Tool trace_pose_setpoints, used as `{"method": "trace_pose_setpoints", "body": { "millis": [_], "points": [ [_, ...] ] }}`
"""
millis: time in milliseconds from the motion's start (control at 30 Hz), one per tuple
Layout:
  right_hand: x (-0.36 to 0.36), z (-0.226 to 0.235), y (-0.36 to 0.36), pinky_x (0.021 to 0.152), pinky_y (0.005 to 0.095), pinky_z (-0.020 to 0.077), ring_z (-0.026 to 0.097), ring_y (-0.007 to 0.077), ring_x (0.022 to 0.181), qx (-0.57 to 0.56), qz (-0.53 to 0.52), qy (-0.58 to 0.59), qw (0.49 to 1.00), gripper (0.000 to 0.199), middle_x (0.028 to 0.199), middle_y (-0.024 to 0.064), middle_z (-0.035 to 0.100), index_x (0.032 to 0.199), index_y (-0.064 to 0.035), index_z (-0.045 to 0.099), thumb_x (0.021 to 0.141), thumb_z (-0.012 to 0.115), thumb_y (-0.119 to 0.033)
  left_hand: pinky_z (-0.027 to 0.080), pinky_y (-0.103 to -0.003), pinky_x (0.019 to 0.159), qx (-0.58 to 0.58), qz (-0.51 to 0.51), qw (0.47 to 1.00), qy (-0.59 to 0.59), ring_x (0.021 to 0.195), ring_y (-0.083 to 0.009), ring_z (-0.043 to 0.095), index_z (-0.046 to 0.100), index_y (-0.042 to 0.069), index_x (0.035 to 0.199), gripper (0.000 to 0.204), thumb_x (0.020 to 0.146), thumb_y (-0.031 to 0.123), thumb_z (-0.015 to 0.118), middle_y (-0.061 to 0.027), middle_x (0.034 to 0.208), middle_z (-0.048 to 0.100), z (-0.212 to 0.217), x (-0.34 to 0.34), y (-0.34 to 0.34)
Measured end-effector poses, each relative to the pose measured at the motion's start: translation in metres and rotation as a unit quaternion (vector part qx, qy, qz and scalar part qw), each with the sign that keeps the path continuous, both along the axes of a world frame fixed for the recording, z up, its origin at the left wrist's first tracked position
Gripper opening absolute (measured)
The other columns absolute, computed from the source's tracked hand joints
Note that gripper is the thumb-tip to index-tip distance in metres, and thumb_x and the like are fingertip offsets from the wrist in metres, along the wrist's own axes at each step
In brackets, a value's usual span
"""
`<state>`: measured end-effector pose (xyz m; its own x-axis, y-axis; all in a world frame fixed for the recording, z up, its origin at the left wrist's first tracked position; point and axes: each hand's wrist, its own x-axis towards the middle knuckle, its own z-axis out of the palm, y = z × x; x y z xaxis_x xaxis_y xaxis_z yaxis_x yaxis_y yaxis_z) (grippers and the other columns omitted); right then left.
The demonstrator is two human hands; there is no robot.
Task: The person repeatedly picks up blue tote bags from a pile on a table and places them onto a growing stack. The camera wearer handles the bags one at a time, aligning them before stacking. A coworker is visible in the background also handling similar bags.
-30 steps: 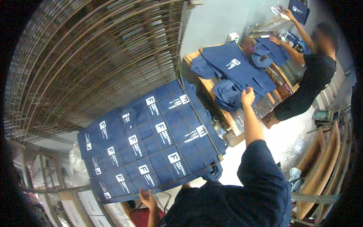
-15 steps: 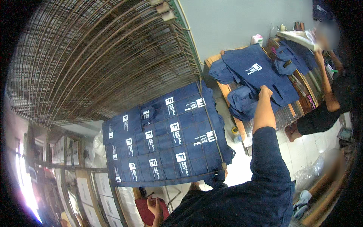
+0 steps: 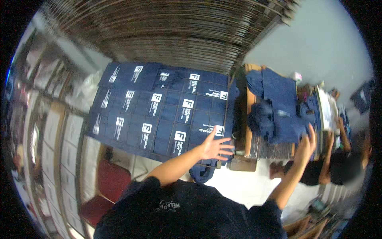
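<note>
Navy pile on bench at right, right hand open, fingers spread, at its near edge, holding nothing, left hand open, empty, over rack of printed navy pieces, co-worker beyond.

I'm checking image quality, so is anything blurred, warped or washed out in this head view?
Head view: strong fisheye bending, with the wire racks curving toward a black rim; the right hand and the dark blue garments near it are motion-smeared; the left hand and the laid-out navy sheet stay sharper; lighting is even, without harsh glare.
</note>
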<state>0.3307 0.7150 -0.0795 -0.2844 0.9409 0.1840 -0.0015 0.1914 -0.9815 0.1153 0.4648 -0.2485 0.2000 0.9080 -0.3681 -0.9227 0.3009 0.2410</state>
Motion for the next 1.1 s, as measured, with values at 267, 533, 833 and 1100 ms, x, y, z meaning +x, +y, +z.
{"method": "trace_pose_setpoints", "body": {
  "millis": [267,533,833,1100],
  "points": [
    [0.010,0.054,-0.124,0.048,0.0180,0.0334,0.041,0.0039,0.053,0.040,0.151,-0.084,0.984,0.048,0.070,-0.0003,0.053,0.115,0.0041,0.054,0.068,0.049,-0.001,0.048,-0.028,0.044,-0.008,0.064,0.997,-0.048,0.047,-0.0214,0.053,0.051,0.008,0.103,0.047,0.075,0.046,0.060,-0.0144,0.068,0.055,0.034,-0.036,-0.039],
    [-0.127,0.012,-0.158,0.081,0.0255,0.0401,0.054,0.0159,0.088,-0.035,0.267,-0.225,0.936,0.044,0.096,0.0075,0.057,0.110,-0.0001,0.055,0.067,0.050,0.006,0.047,-0.030,0.071,-0.085,0.132,0.973,0.168,0.100,-0.0223,0.045,0.052,0.010,0.118,0.052,0.067,0.005,0.061,-0.0074,0.134,0.034,0.022,-0.154,-0.178],
    [-0.317,-0.101,-0.162,0.057,0.0261,0.0512,0.055,0.0148,0.083,-0.040,0.327,-0.172,0.928,0.055,0.106,0.0072,0.054,0.121,-0.0070,0.051,0.068,0.047,0.011,0.047,-0.032,0.074,-0.010,0.328,0.856,0.400,0.095,-0.0162,0.053,0.039,0.015,0.133,0.063,0.074,-0.001,0.051,-0.0038,0.115,0.053,0.017,-0.346,-0.224],
    [-0.466,-0.248,-0.183,0.059,0.0286,0.0519,0.052,0.0113,0.075,-0.115,0.317,-0.139,0.931,0.054,0.098,0.0044,0.053,0.123,-0.0111,0.049,0.073,0.044,0.008,0.043,-0.027,0.080,-0.237,0.488,0.607,0.581,0.095,-0.0149,0.053,0.049,0.003,0.122,0.049,0.075,0.005,0.060,-0.0099,0.110,0.056,-0.065,-0.351,-0.316]
  ]
}}
